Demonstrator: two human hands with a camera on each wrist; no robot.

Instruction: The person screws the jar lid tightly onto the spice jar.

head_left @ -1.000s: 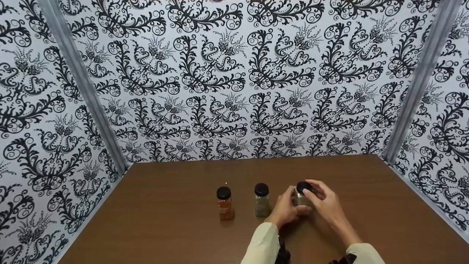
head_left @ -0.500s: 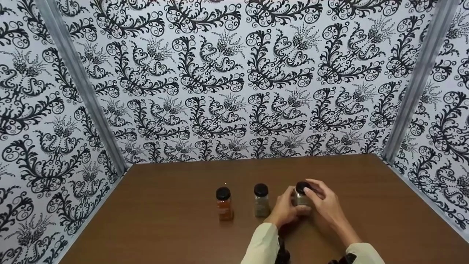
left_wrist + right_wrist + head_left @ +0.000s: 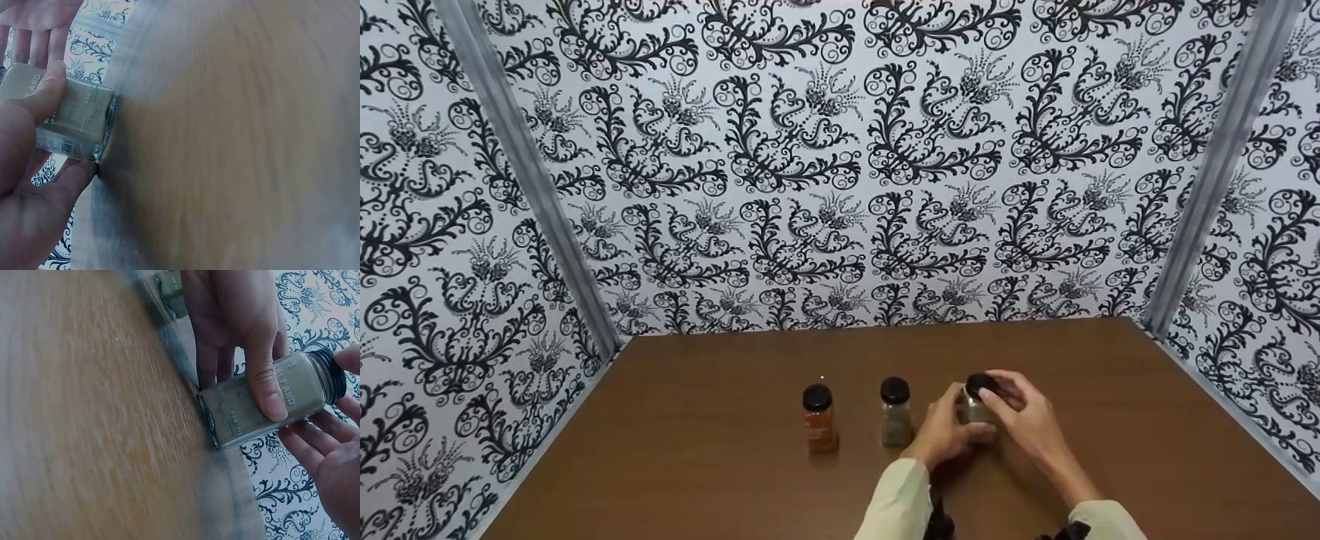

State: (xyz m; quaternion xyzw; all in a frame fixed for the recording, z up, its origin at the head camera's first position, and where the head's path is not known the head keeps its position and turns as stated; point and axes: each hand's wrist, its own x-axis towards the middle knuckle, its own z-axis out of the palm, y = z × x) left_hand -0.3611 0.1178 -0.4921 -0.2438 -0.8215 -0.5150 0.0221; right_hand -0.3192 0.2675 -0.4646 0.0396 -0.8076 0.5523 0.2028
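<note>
A square glass spice jar (image 3: 974, 409) with a black cap (image 3: 981, 384) stands upright between my hands, its base at the tabletop. My left hand (image 3: 947, 431) grips the jar's body; the thumb (image 3: 273, 402) lies across the printed label in the right wrist view. With thumb and fingers, my right hand (image 3: 1034, 420) holds the black cap from the right side. Pale greenish-brown powder fills the jar (image 3: 84, 112), and the printing partly reads "salt and". The cap is mostly out of sight in the left wrist view.
Left of my hands stands a second black-capped jar (image 3: 895, 420) with greenish contents. Farther left is a jar with orange-red spice (image 3: 820, 431). All are on the brown wooden table (image 3: 697, 420). Patterned black-and-white walls (image 3: 810, 187) enclose its back and sides.
</note>
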